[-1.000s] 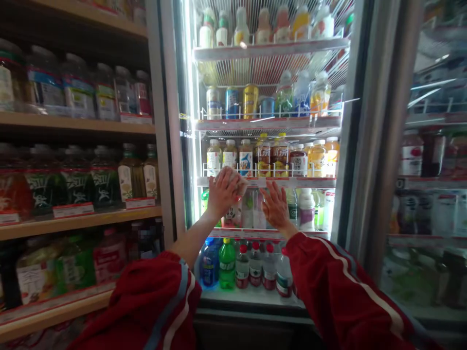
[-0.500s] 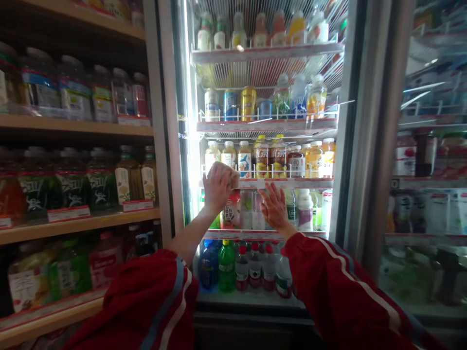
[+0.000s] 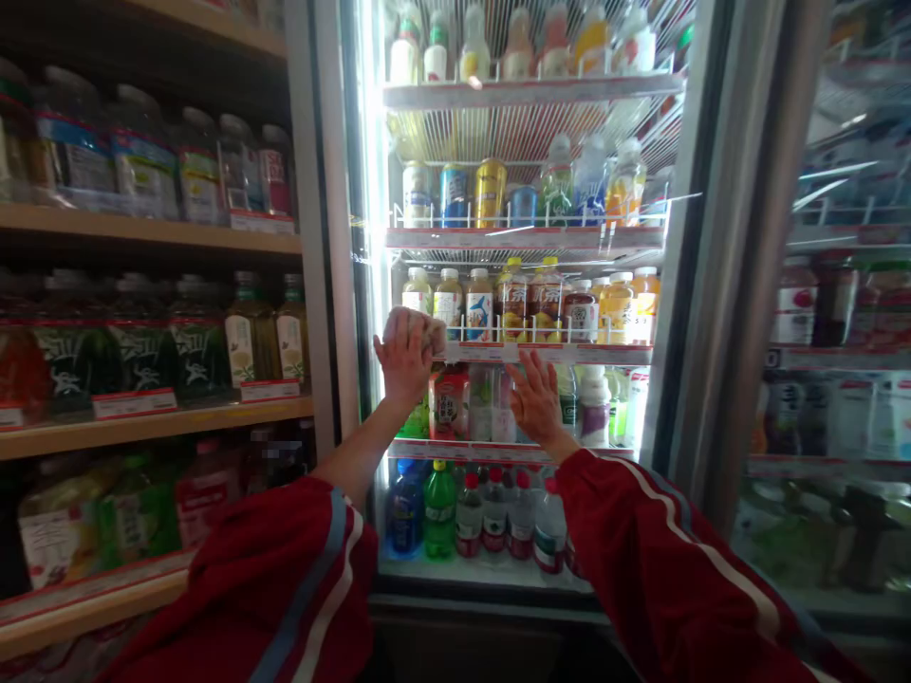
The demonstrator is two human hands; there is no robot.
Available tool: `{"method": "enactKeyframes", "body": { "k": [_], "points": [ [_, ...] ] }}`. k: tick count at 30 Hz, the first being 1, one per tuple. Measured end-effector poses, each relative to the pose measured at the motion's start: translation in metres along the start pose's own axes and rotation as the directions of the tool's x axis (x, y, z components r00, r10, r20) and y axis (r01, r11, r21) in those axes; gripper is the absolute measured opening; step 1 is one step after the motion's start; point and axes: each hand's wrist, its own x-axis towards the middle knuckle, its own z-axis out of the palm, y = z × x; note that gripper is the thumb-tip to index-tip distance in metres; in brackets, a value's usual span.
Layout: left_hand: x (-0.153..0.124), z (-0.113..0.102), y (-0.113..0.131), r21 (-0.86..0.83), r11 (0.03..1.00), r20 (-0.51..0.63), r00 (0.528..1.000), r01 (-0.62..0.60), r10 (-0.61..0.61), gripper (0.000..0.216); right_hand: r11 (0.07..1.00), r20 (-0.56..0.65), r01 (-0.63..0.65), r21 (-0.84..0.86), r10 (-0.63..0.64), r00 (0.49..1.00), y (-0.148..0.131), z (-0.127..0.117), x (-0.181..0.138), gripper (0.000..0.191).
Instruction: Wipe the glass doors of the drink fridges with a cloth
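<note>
My left hand [image 3: 404, 356] is closed on a pale cloth [image 3: 425, 331], pressed against the front edge of a cooler shelf [image 3: 555, 353] near its left end. My right hand [image 3: 535, 398] is open, fingers spread, flat in front of the bottles [image 3: 491, 403] on the shelf below. Juice and tea bottles [image 3: 512, 302] stand in a row just above the cloth. Both arms wear red sleeves with stripes.
The lit drinks cooler has several wire shelves of bottles and cans [image 3: 488, 193]. Its open door frame [image 3: 740, 266] stands to the right. Wooden shelves [image 3: 157, 417] with bottled drinks run along the left. More bottles [image 3: 470, 512] stand on the cooler's bottom level.
My left hand with the cloth has slid left along the shelf's front edge. My right hand has stayed almost where it was.
</note>
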Motion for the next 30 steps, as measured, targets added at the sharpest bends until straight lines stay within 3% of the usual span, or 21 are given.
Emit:
{"method": "enactKeyframes", "body": {
  "k": [5, 8, 10, 12, 15, 22, 26, 30],
  "points": [
    [-0.021, 0.016, 0.037, -0.021, 0.963, 0.074, 0.96, -0.269, 0.27, 0.043, 1.0, -0.021, 0.017, 0.011, -0.017, 1.0, 0.002, 0.0, -0.003, 0.045],
    [-0.029, 0.02, 0.042, -0.022, 0.937, 0.088, 0.933, -0.348, 0.348, 0.04, 1.0, -0.02, 0.017, 0.012, -0.017, 1.0, 0.004, 0.002, -0.004, 0.045],
    [-0.031, 0.018, 0.035, -0.005, 0.957, 0.079, 0.954, -0.29, 0.289, 0.042, 1.0, -0.022, 0.02, 0.011, -0.02, 1.0, 0.005, 0.003, -0.005, 0.045],
    [-0.03, 0.015, 0.025, 0.018, 0.987, 0.052, 0.986, -0.157, 0.156, 0.044, 1.0, -0.028, 0.021, 0.009, -0.021, 0.999, 0.005, 0.003, -0.005, 0.044],
    [-0.031, 0.012, 0.015, 0.033, 0.999, 0.026, 0.999, -0.04, 0.039, 0.046, 1.0, -0.046, 0.016, 0.004, -0.016, 0.999, 0.005, 0.004, -0.005, 0.044],
    [-0.046, 0.023, 0.035, -0.02, 0.963, 0.076, 0.96, -0.27, 0.271, 0.041, 1.0, -0.063, 0.012, 0.012, -0.011, 0.998, -0.016, -0.003, 0.004, 0.049],
    [-0.05, 0.022, 0.036, -0.037, 0.964, 0.093, 0.96, -0.263, 0.265, 0.048, 0.981, -0.028, 0.141, 0.134, -0.138, 0.99, -0.046, -0.002, 0.027, 0.052],
    [-0.051, 0.013, 0.019, -0.016, 0.985, 0.148, 0.974, -0.17, 0.171, 0.064, 0.969, 0.115, 0.138, 0.204, -0.164, 0.98, -0.07, 0.009, 0.049, 0.047]
  ]
}}
